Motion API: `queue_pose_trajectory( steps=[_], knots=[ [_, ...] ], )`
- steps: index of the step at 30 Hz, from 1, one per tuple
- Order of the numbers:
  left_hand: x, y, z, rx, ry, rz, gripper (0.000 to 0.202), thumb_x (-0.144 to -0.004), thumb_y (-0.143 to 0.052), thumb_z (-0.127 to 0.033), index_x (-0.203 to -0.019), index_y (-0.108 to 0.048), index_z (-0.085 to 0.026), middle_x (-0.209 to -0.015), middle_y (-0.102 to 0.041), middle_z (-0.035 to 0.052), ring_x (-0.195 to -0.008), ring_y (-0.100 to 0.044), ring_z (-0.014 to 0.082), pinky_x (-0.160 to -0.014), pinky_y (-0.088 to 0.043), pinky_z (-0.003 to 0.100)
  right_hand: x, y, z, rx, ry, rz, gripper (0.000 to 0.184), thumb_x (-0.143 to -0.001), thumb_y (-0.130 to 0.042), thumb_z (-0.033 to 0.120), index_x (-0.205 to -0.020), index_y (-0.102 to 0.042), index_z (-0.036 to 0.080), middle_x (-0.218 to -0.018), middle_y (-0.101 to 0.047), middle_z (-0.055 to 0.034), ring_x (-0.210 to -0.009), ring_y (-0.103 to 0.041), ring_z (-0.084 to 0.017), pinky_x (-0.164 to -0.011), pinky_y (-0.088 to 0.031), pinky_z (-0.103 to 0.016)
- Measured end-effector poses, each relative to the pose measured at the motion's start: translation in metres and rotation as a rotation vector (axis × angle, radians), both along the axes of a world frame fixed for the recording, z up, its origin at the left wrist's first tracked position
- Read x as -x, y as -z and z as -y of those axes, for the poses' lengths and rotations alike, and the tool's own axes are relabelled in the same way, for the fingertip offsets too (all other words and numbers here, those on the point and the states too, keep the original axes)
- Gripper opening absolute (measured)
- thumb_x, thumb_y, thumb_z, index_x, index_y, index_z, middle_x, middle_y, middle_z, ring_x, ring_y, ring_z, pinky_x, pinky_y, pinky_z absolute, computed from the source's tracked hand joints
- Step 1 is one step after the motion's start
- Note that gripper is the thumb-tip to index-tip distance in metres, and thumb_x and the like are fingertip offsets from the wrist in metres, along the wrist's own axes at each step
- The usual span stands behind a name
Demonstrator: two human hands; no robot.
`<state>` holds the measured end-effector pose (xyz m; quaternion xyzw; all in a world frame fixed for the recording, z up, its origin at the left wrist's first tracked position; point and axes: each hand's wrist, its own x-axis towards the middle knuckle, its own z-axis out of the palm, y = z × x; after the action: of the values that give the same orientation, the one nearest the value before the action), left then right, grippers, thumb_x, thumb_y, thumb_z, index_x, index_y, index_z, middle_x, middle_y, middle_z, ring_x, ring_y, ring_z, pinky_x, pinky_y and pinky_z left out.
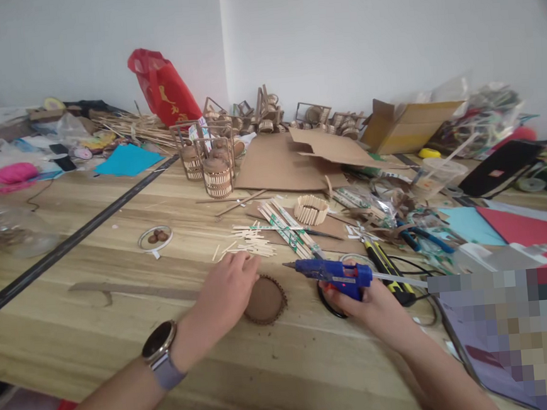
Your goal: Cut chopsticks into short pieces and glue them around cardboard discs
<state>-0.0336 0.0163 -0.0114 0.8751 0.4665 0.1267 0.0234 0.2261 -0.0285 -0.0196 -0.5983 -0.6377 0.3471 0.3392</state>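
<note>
In the head view my right hand is wrapped around a blue hot glue gun, its nozzle pointing left and a clear glue stick coming out of its back. My left hand, below a watch on the wrist, is closed with its fingers bent together beside a pile of short wooden sticks; what its fingertips hold, if anything, is hidden. Between the hands a round cardboard disc with a ridged dark rim lies flat, partly behind my left hand. A ring of upright sticks stands farther back.
Wrapped chopsticks and a yellow-black utility knife lie close by. Small stick baskets and cardboard sheets stand behind. On the left is a white ring holding brown balls; a blurred-out tablet-like device lies right.
</note>
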Motion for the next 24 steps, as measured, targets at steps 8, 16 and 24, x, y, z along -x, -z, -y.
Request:
queue_pose_trajectory(
  steps=[8, 16, 24],
  knots=[
    [-0.005, 0.009, 0.003, 0.283, 0.294, -0.011, 0.101, -0.057, -0.085, -0.050, -0.142, -0.040, -0.019, -0.137, -0.050, 0.0154, -0.120, -0.048, 0.0382, -0.100, -0.042, 0.052, 0.003, -0.008, 0.005, 0.080, -0.023, -0.013, 0.034, -0.078, -0.059, 0.045, -0.091, -0.070, 0.017, -0.081, -0.071, -0.0059, -0.058, -0.057, -0.016, -0.046, -0.043, -0.024],
    [-0.007, 0.009, 0.000, 0.378, 0.203, 0.193, 0.081, -0.067, -0.075, -0.037, -0.140, -0.042, -0.025, -0.134, -0.049, 0.0104, -0.123, -0.044, 0.0340, -0.103, -0.040, 0.050, 0.003, -0.014, 0.008, 0.067, 0.013, -0.028, 0.031, -0.078, -0.062, 0.048, -0.079, -0.067, 0.018, -0.060, -0.058, 0.0003, -0.050, -0.046, -0.012, -0.044, -0.039, -0.023],
    [0.000, 0.008, -0.001, 0.443, 0.147, 0.572, 0.078, -0.073, -0.072, -0.049, -0.140, -0.038, -0.028, -0.126, -0.046, 0.0087, -0.115, -0.049, 0.0286, -0.098, -0.045, 0.046, -0.005, -0.004, 0.015, -0.038, 0.026, 0.001, 0.045, -0.077, -0.060, 0.062, -0.068, -0.069, 0.019, -0.061, -0.064, -0.0026, -0.055, -0.056, -0.017, -0.055, -0.051, -0.029]
  ],
)
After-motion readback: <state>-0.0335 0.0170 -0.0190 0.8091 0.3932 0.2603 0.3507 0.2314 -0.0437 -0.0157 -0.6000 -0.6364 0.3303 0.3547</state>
